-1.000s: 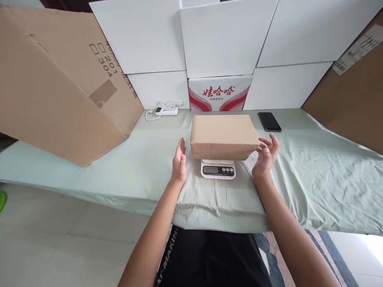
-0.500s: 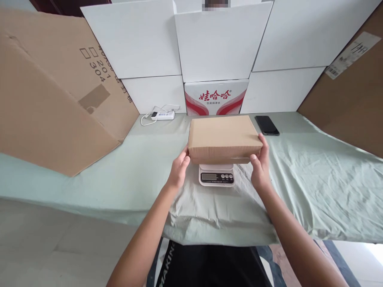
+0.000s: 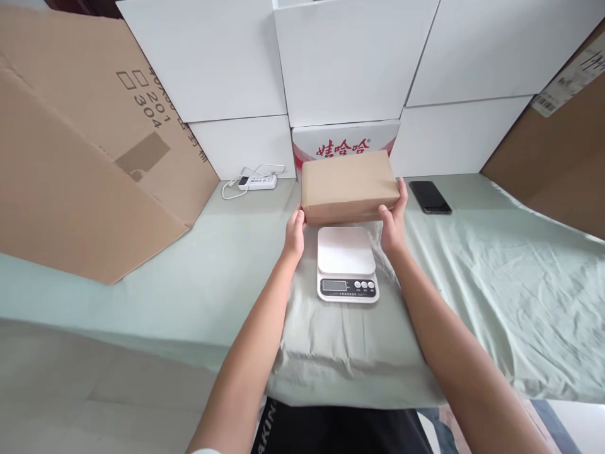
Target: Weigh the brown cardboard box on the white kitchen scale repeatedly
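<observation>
Cardboard box (image 3: pixel 348 186), small, plain and brown, sits clamped between both hands in the head view, held beyond the far edge of the kitchen scale (image 3: pixel 346 263); whether its underside touches the cloth behind the scale cannot be told. Left hand (image 3: pixel 295 231) presses against the box's near left corner, fingers curled under and around the edge, thumb on the side face. Right hand (image 3: pixel 393 218) grips the opposite end, fingers reaching up along the right side of the box, palm against the near right corner. Both hands are closed on the box, one at each end, with the box spanning the gap between them.

Just on the near side of the hands, and between the two forearms, lies the white scale, its platform bare and its display and buttons facing the person. It rests on a pale green cloth (image 3: pixel 496 271) that covers the table. Beyond the right hand, a little farther right, a dark phone (image 3: pixel 430 197) lies flat on the cloth. Beyond the left hand, off to the left, is a white power strip (image 3: pixel 258 182) with its cord. Directly behind the box stands a red-and-white printed carton (image 3: pixel 344 139), under a stack of white cartons (image 3: pixel 350 57). Far left of the left hand leans a large brown carton (image 3: pixel 85 145).
</observation>
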{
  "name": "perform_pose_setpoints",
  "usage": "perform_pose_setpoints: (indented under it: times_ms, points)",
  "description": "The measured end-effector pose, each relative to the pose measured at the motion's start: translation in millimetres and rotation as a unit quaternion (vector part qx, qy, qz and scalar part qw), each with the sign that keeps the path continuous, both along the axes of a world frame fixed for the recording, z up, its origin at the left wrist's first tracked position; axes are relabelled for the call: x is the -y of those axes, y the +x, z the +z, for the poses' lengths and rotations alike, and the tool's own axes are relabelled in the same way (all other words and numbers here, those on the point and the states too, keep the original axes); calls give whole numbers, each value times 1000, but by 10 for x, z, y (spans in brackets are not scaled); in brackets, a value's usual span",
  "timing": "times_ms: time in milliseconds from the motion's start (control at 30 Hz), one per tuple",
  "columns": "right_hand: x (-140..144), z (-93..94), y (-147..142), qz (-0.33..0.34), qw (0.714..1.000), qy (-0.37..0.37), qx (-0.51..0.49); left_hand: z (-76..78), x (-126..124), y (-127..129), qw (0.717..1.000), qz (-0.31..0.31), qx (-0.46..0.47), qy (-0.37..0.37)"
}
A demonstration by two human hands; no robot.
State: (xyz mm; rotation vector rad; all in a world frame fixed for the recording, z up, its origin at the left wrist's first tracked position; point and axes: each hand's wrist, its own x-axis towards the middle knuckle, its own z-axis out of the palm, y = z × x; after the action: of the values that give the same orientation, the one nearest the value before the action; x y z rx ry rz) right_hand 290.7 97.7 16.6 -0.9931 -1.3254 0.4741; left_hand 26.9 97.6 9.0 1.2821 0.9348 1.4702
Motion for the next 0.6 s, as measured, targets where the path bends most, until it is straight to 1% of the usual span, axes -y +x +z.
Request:
perform_pose_setpoints:
  times_ms: [67,133,200,333,433,533,600]
  points:
    - [-51,-152,11,3,1000,-10,-12,-141,-31,26,1000,-2,1,-16]
    - [-62,-246,31,4,1000,-21,-16,-191,-45,19,1000,-5,0,-26]
    - [-66,-293,56,5,999,-35,-16,-184,-55,4,1000,-8,-3,-30]
    - [-86,-316,88,4,998,-53,-25,-152,-68,3,1000,-13,-13,-20]
    - [-105,-327,87,1,998,-56,-32,-180,-78,29,1000,-13,-14,-9]
    - [-144,-380,108,2,998,-54,-25,-224,-112,27,1000,-6,-19,-10]
    - [-190,-446,168,2,999,-45,-17,-232,-149,-32,999,15,-20,-21]
